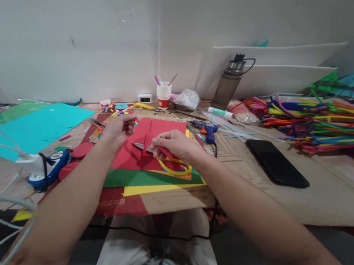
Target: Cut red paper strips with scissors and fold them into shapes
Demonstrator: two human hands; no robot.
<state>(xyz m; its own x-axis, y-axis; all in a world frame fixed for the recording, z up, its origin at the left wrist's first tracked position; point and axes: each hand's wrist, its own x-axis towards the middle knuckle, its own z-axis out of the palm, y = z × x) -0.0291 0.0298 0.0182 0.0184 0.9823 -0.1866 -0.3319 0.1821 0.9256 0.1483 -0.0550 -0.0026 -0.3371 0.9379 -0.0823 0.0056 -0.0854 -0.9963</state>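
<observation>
Red paper [127,156] lies on top of a green sheet [130,179] and a yellow sheet [159,187] at the table's front. Above the red paper's left part is my left hand [121,130], its fingers pinched together; whatever is between them is too small to make out. My right hand [174,145] pinches a narrow red paper strip [147,141] over the sheet. Scissors with yellow handles [177,171] lie under and beside the right hand, blades pointing left. Round red paper pieces [82,150] are left of the sheets.
A black phone [276,163], colourful pipe cleaners [337,119] and a dark bottle [228,83] are at the right. A paper cup [164,94] and a blue glue gun [210,132] stand beyond the sheets. Turquoise paper [36,126] and a blue-white power strip [51,170] are left.
</observation>
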